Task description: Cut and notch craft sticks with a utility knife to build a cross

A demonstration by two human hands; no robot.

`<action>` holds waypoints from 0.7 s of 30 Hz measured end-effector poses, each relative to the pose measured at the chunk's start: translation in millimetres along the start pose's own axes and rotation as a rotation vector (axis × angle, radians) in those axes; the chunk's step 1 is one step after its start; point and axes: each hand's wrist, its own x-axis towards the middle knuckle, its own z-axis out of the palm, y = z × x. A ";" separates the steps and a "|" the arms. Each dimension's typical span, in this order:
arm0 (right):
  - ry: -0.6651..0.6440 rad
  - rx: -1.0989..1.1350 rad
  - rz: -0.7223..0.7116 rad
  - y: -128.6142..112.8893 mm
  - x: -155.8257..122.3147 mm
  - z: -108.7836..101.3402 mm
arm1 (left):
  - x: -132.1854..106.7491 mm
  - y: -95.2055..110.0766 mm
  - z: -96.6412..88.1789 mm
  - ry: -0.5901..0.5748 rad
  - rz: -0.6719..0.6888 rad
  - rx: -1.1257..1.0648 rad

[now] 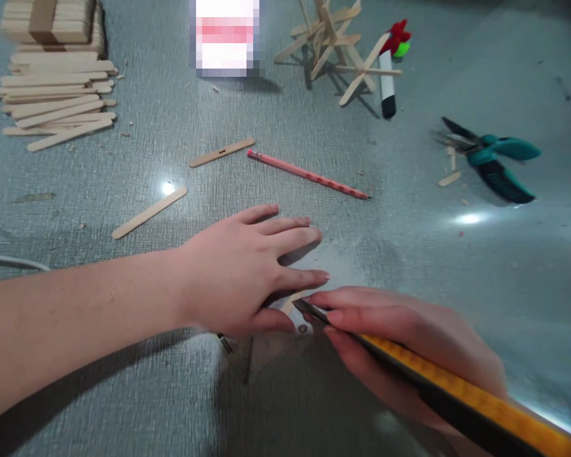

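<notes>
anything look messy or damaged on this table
Wood chips lie scattered beside the teal cutters, with more bits by the stick pile. One loose stick near the pencil has a slot cut through its middle. Nothing else stands out.

grey textured table (pixel 504 285) w/ stick pile (pixel 57 95), loose stick (pixel 148 213), pink pencil (pixel 308 174), teal cutters (pixel 495 158), marker (pixel 387 82), stick frame (pixel 330 38).
</notes>
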 end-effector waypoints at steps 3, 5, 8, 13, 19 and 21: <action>0.009 0.000 0.002 1.3 -1.0 0.1 | -0.3 0.2 0.2 0.006 0.003 0.003; 0.004 -0.001 -0.003 2.2 -1.8 -0.5 | -0.5 0.4 0.4 0.020 0.008 -0.001; -0.015 -0.002 0.012 1.9 -2.3 -1.9 | -0.8 0.6 0.3 0.030 0.013 -0.006; -0.017 0.004 0.036 -1.2 -3.0 -1.5 | -0.8 0.6 -1.2 -0.004 0.004 0.005; -0.020 0.010 0.037 -0.8 -5.5 0.9 | 0.6 1.3 -2.2 -0.007 0.000 0.006; -0.016 0.009 0.037 0.1 -6.2 0.1 | 0.8 1.4 -2.3 -0.011 0.000 0.007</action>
